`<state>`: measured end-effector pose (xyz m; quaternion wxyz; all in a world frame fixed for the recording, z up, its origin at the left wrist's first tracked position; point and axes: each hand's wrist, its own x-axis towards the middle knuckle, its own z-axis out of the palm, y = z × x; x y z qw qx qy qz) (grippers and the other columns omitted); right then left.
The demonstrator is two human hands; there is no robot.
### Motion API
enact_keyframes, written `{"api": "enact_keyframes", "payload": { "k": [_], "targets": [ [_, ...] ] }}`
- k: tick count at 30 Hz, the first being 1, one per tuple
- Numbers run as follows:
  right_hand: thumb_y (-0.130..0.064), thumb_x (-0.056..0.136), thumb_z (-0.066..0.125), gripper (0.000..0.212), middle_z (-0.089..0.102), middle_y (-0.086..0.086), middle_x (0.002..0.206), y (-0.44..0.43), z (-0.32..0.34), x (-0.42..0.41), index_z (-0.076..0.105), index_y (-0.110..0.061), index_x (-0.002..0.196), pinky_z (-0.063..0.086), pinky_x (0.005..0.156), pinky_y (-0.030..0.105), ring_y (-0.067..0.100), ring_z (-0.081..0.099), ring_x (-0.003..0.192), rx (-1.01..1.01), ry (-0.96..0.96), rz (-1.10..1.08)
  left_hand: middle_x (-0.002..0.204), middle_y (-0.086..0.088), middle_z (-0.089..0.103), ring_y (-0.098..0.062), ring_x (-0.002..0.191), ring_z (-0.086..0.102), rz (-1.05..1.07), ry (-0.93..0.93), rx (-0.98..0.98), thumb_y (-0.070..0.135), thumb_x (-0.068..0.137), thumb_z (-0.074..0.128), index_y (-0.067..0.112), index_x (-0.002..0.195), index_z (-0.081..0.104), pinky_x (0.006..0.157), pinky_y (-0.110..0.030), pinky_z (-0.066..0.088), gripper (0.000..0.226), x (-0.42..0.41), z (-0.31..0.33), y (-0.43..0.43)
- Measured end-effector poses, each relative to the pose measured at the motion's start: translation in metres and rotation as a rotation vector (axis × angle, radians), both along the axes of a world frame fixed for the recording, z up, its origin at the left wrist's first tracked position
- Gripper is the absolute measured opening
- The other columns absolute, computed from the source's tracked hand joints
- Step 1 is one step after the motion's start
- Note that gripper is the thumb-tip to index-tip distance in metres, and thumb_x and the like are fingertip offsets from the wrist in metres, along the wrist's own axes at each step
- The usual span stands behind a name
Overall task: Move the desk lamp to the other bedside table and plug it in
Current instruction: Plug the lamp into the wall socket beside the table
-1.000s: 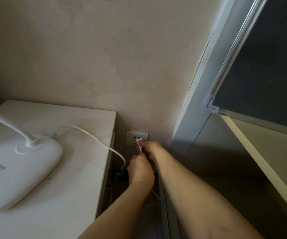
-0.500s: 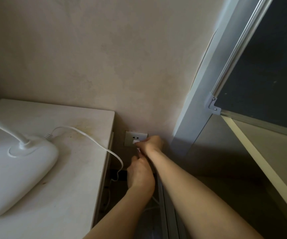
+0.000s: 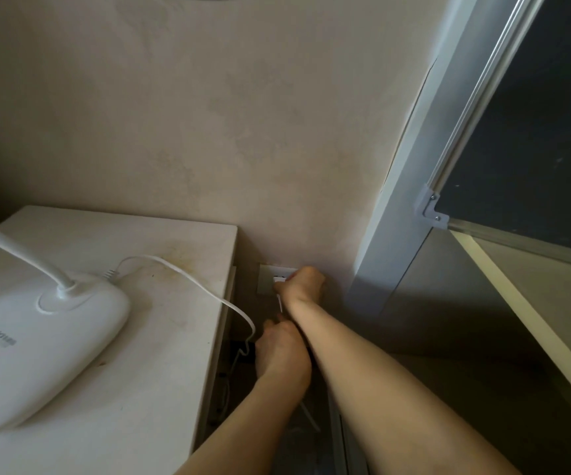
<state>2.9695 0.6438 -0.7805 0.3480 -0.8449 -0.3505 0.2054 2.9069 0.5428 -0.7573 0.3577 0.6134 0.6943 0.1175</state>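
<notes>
At the wall socket (image 3: pixel 266 282), right hand (image 3: pixel 304 282) pinches the plug (image 3: pixel 279 279); left hand (image 3: pixel 282 351) grips the cord (image 3: pixel 208 291).

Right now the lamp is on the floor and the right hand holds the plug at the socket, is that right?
Not quite. The lamp stands on the table, not the floor. The right hand does hold the plug at the socket, as the head view shows.
</notes>
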Motion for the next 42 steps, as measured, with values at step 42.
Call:
{"api": "enact_keyframes", "payload": {
  "k": [42],
  "targets": [
    [-0.035,0.082,0.067,0.035,0.071,0.018,0.105,-0.050,0.064,0.008,0.071,-0.004,0.098,0.053,0.079,0.032,0.031,0.067,0.101,-0.135,-0.230,0.228,0.129,-0.009,0.059,-0.025,0.119,0.056,-0.524,0.257,0.527,0.012,0.093,0.051,0.012,0.129,0.055,0.098,-0.033,0.043,0.036,-0.073,0.107,-0.028]
  ]
}}
